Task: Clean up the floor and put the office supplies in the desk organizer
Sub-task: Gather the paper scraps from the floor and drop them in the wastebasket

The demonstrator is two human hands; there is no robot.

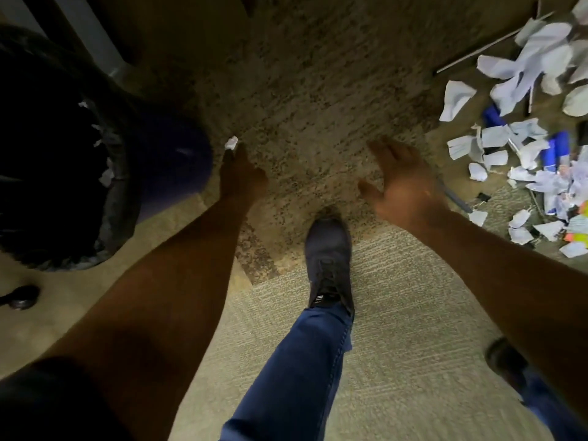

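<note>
My left hand (240, 176) pinches a small crumpled white paper ball (231, 142) at its fingertips, just right of a dark trash bin (63, 173) lined with a black bag. My right hand (404, 183) hovers over the carpet with its fingers spread and nothing in it. To its right lies a heap of torn and crumpled white paper (528, 74) mixed with blue markers (555, 151), a dark pen (455, 198), black binder clips (483, 197) and bright highlighters (577, 235).
My foot in a dark shoe (329, 249) stands on the carpet between my hands, the other shoe (506, 358) at the lower right. A chair caster (22, 297) sits at the lower left. A grey desk leg (92, 36) rises behind the bin.
</note>
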